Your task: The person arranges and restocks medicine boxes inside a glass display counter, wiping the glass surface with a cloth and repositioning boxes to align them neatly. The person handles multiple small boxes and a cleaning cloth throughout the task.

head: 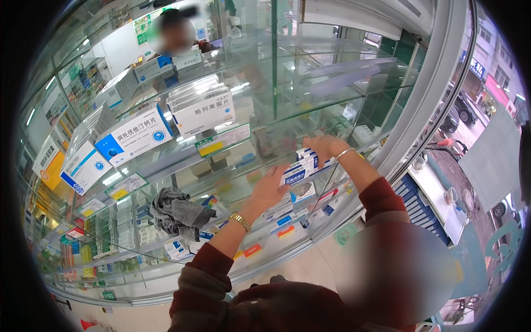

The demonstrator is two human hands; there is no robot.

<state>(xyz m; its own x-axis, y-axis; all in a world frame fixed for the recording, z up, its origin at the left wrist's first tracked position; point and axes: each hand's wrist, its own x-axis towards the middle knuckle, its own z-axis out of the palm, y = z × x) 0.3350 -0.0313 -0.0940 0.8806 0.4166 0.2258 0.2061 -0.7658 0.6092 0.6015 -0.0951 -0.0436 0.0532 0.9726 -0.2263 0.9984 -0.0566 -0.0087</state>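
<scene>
Two rows of white and blue medicine boxes stand side by side on a glass shelf before me. My left hand, with a gold watch at the wrist, touches the left end of the rows with its fingers. At the right, my right hand, with a silver bangle, reaches over the boxes, thumb and fingers around their far end. A crumpled grey cloth lies on the glass to the left of my left arm.
Larger medicine boxes line the shelf at the left, with price tags along its edge. A glass pane's edge rises ahead. A person is behind the shelves. The window frame runs along the right.
</scene>
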